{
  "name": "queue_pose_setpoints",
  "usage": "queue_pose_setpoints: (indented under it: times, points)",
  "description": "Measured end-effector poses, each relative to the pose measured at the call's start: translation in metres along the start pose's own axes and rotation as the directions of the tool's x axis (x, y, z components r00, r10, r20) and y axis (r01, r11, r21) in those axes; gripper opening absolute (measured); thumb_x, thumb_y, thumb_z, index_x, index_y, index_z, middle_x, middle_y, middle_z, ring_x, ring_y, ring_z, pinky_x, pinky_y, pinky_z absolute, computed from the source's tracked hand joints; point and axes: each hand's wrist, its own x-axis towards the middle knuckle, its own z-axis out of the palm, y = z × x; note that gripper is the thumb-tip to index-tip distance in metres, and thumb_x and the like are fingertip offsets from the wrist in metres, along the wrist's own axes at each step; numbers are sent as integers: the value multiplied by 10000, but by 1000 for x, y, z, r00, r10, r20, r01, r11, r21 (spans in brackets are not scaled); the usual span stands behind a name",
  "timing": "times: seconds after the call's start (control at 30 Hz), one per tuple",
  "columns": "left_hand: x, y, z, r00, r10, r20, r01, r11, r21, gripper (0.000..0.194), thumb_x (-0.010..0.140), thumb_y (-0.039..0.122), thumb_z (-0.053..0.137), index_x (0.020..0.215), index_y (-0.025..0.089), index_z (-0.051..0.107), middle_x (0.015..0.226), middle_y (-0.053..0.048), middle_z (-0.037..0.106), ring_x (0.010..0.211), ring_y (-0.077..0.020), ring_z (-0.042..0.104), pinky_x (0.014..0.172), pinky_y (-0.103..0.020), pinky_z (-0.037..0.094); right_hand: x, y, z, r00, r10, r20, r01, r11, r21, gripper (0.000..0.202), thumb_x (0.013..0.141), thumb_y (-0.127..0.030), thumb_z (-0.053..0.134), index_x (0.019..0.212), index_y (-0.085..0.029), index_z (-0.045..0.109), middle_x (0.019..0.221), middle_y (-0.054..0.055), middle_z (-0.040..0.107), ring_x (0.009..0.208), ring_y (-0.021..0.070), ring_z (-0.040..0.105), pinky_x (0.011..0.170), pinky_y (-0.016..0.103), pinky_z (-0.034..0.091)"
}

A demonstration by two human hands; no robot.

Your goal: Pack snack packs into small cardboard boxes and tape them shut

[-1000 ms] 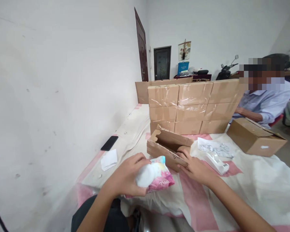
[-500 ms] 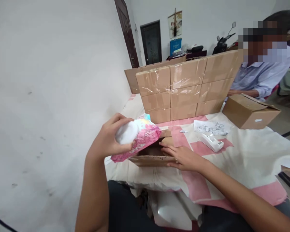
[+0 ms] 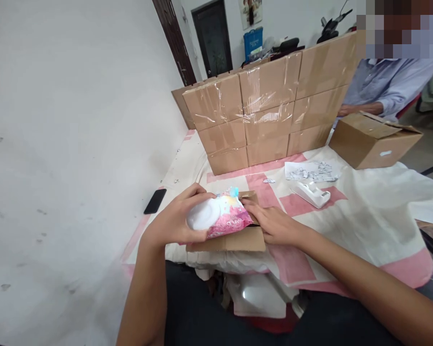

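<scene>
My left hand [image 3: 182, 216] grips a pink and white soft pack of wet wipes [image 3: 231, 216] by its left end, where a round white lid shows. The pack lies tilted over the mouth of a small open cardboard box [image 3: 227, 241], hiding most of the inside. At the box's right side is my right hand [image 3: 274, 223], its fingers bent over the edge near the pack's right end. Their tips are partly hidden.
Taped cardboard boxes [image 3: 267, 105] form a wall behind. A white tape dispenser [image 3: 312, 193], a sheet with small labels [image 3: 310, 171] and another carton [image 3: 373, 139] are to the right. A phone [image 3: 155, 201] lies left. A person in a light shirt [image 3: 382, 91] sits across.
My left hand has brought the wipes pack rightward and flatter over the box. The near flap now shows folded outward. My view has tilted down, and the phone has come into sight.
</scene>
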Motion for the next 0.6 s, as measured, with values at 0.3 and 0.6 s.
queue_pose_setpoints:
  times: [0.3, 0.6]
  points:
    - [-13, 17, 5, 997, -11, 80, 11, 1000, -3, 681, 646, 219, 742, 1303, 251, 567, 1176, -66, 527, 1074, -248, 587, 916, -363, 525, 2, 9, 6, 987, -67, -148, 81, 992, 92, 681, 829, -285, 662, 1432, -212, 355, 1629, 203, 315, 1163, 351, 643, 727, 372, 526]
    - [5, -11, 17, 997, 5, -75, 1, 997, 82, 630, 703, 256, 731, 1312, 215, 575, 1124, -59, 525, 1021, -217, 584, 893, -353, 520, 1, 15, 8, 925, -117, -361, 194, 963, 185, 553, 780, -282, 745, 1141, -271, 327, 1593, 218, 310, 1362, 370, 501, 945, 502, 526]
